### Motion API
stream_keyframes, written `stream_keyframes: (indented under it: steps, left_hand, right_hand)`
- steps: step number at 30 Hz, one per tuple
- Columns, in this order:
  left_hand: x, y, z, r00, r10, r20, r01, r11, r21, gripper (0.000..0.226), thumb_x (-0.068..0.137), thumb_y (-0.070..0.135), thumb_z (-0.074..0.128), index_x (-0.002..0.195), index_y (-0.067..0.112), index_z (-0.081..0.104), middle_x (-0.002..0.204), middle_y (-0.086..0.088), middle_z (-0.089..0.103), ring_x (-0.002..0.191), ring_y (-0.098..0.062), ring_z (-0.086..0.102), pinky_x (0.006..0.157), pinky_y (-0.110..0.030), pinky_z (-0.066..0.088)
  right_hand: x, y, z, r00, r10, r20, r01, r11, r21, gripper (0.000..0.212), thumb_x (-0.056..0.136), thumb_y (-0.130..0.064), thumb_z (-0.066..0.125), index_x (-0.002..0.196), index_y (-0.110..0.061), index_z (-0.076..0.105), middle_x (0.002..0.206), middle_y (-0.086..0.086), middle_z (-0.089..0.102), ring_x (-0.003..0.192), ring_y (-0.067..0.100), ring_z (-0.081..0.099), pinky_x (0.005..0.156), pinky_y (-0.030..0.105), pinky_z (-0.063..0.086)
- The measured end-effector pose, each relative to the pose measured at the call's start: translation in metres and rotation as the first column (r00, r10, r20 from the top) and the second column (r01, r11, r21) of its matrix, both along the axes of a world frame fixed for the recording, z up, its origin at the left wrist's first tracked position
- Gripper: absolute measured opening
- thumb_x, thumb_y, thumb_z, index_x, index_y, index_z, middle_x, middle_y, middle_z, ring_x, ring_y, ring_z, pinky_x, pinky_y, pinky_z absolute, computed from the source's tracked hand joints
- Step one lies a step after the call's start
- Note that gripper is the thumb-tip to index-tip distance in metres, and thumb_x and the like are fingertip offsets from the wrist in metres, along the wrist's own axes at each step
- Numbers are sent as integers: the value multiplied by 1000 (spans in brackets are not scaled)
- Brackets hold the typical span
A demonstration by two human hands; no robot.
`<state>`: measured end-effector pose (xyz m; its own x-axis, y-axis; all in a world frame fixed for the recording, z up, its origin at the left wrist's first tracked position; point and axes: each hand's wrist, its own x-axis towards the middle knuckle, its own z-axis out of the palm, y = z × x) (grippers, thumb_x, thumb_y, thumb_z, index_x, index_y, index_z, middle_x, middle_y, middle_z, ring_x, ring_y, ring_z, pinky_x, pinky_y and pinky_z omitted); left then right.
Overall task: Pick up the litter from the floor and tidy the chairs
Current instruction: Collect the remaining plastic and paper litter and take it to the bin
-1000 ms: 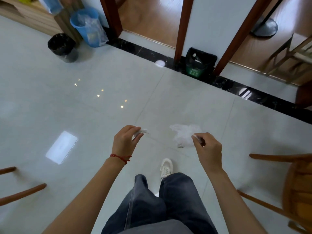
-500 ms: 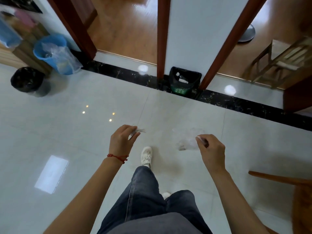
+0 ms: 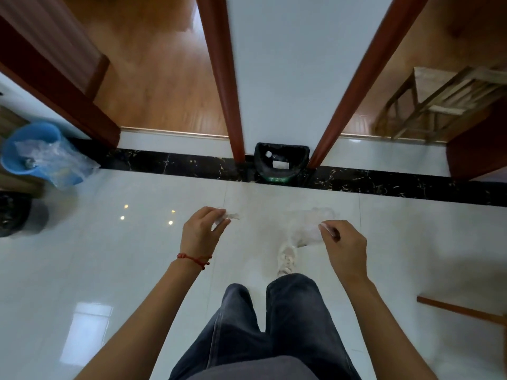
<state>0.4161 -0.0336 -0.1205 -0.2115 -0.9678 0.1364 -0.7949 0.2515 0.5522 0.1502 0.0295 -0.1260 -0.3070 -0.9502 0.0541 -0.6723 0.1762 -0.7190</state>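
Note:
My left hand (image 3: 201, 231) pinches a small scrap of clear plastic litter (image 3: 229, 217) between thumb and fingers, held above the white tiled floor. My right hand (image 3: 344, 246) grips a larger crumpled clear plastic wrapper (image 3: 307, 226) that hangs blurred in front of it. Straight ahead, a black-lined green waste bin (image 3: 281, 165) stands open against the white wall between two red-brown door frames, with bits of white rubbish inside. A wooden chair rail (image 3: 463, 311) pokes in at the right edge.
A blue bucket with a clear bag (image 3: 38, 154) and a black-bagged bin (image 3: 16, 212) stand at the left. A light wooden chair (image 3: 439, 105) sits on the wood floor in the room beyond the right doorway. A black marble strip (image 3: 397, 185) runs along the threshold.
I have walked forward: the green bin and the doorways are closer and more central. Both hands keep the same hold on their plastic pieces; my right foot has stepped ahead.

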Motion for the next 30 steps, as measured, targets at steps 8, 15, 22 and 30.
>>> stream_keyframes:
  steps: [8, 15, 22, 30]
  left_hand:
    - [-66, -110, -14, 1000, 13, 3, -13, 1000, 28, 22, 64, -3, 79, 84, -7, 70, 78, -21, 70, 62, -33, 65, 63, -37, 54]
    - [-106, -191, -39, 1000, 2, -14, -2, 999, 45, 22, 64, -4, 79, 83, -8, 70, 76, -21, 69, 61, -32, 65, 62, -38, 55]
    - [-116, -252, -114, 998, -66, -5, 66, 992, 105, 23, 60, -6, 81, 80, -7, 70, 73, -20, 70, 60, -30, 65, 62, -36, 54]
    - [-137, -312, -228, 993, -118, -5, 118, 981, 151, 19, 63, -4, 80, 80, -6, 70, 72, -19, 69, 59, -30, 65, 60, -39, 57]
  right_hand:
    - [-50, -117, -22, 997, 62, 37, -63, 997, 53, 4, 82, -5, 65, 79, -2, 63, 71, 2, 59, 61, 15, 52, 60, 6, 38]
    - [-77, -198, -54, 992, 109, 71, -117, 985, 124, 14, 84, -6, 64, 71, -8, 57, 73, -2, 57, 62, 12, 53, 60, 5, 39]
    - [-89, -255, -117, 998, -19, 63, 8, 986, 169, 16, 84, -5, 62, 69, -5, 57, 66, 1, 55, 59, 18, 51, 57, 21, 43]
    - [-93, -292, -196, 968, -218, 124, 192, 962, 194, 8, 83, -11, 64, 76, -12, 63, 68, -3, 59, 61, 8, 54, 59, 12, 43]
